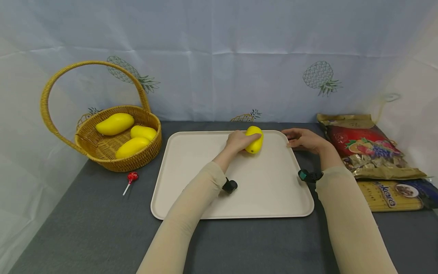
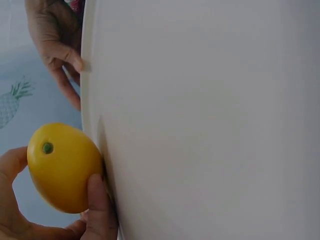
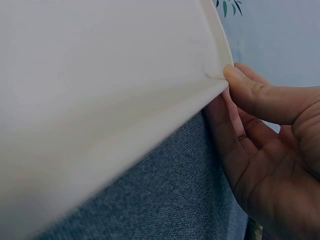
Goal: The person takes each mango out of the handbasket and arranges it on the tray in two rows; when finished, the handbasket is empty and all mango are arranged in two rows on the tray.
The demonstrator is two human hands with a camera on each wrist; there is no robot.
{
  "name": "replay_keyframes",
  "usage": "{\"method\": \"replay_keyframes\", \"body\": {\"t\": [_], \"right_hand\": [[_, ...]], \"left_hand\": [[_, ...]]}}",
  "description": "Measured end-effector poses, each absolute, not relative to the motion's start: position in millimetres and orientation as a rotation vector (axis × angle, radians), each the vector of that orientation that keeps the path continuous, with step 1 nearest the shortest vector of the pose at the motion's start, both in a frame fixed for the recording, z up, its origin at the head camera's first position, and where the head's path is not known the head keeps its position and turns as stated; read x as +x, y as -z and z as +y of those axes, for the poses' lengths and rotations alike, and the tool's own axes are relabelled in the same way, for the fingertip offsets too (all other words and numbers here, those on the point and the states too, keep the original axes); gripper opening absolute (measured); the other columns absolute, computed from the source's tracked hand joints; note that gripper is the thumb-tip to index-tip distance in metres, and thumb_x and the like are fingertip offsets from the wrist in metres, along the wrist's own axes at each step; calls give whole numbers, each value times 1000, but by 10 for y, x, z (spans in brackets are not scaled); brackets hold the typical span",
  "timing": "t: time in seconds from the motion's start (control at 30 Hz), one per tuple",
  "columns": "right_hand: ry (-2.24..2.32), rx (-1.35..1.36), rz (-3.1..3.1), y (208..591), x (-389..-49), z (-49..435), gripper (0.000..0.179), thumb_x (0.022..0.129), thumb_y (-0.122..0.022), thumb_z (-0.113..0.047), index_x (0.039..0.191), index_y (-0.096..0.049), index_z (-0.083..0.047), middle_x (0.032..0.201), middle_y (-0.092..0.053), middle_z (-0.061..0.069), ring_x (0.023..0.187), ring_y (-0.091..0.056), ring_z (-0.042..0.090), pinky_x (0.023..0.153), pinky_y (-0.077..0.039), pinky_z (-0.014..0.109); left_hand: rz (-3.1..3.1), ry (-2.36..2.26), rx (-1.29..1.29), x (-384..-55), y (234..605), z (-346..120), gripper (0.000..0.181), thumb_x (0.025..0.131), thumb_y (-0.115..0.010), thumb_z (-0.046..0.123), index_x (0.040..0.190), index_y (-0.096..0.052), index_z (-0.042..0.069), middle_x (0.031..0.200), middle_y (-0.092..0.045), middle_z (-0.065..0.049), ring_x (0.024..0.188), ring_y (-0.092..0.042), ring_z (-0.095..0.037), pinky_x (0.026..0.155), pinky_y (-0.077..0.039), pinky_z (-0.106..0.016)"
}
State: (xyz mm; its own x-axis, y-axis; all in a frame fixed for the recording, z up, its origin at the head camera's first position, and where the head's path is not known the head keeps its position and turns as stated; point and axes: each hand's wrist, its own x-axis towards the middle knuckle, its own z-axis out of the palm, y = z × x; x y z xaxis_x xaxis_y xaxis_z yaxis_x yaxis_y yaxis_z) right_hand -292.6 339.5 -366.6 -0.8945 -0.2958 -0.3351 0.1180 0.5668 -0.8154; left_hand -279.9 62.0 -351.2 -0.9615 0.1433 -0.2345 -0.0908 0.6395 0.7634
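Observation:
My left hand [image 1: 237,142] grips a yellow mango [image 1: 254,141] over the back right part of a cream tray [image 1: 183,163]. In the left wrist view the thumb and fingers wrap the mango [image 2: 65,172] from both sides, its green stem spot facing the camera. At the tray's back right corner is my right hand [image 1: 307,140]. Seen from the right wrist, its thumb lies on top of the rim and the fingers go underneath, pinching the corner of the tray [image 3: 125,55].
On the left stands a wicker basket [image 1: 119,165] with a tall handle and three yellow mangoes [image 1: 115,124] inside. A red lollipop [image 1: 132,176] lies before it. To the right, a red and gold bag [image 1: 366,139] rests on a yellow pasta packet [image 1: 386,196]. Behind hangs a pale curtain [image 1: 219,68].

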Motion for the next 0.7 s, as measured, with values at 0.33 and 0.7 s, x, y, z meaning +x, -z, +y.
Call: {"method": "replay_keyframes", "body": {"t": [0.33,0.7], "right_hand": [[1247,-150,2391,3664,-2913,3389,69,96,-63,-11,155,-28,-7,134,-42,13,103,-52,9,94,-59,25],[1236,-155,2399,3647,-2894,3372,68,97,-62,-12,155,-28,-7,136,-41,15,106,-52,12,99,-57,31]], "left_hand": [[2543,-1276,30,-2795,3479,554,60,87,-63,58,107,-66,2,98,-67,-12,57,-58,-15,56,-51,-22],[2525,-1200,2,-2910,3165,236,79,89,-57,65,135,-52,2,127,-58,-12,96,-74,-25,95,-56,-32]]}}
